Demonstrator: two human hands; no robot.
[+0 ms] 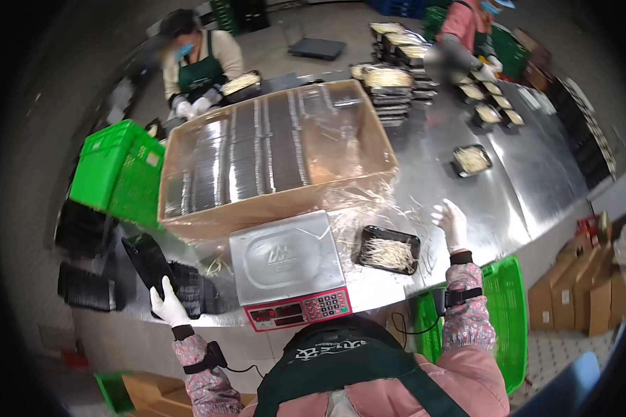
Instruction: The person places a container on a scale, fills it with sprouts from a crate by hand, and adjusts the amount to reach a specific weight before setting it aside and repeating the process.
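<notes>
My left hand [168,304], in a white glove, grips the edge of a black plastic tray [145,258], which is tilted up over a stack of black trays [195,290] at the table's near left. My gloved right hand [453,224] hovers over the right side of the metal table, fingers apart, holding nothing. Just left of it sits a black tray of bean sprouts [388,250]. Between my hands stands a weighing scale [285,260] with a bare steel plate and a red keypad panel. Loose sprouts lie behind the sprout tray.
A large cardboard box [278,198] of stacked black trays stands behind the scale. A green crate [118,170] is at left, another green crate [504,320] below right. Filled trays [389,76] are piled at the back. Two co-workers stand across the table [431,156].
</notes>
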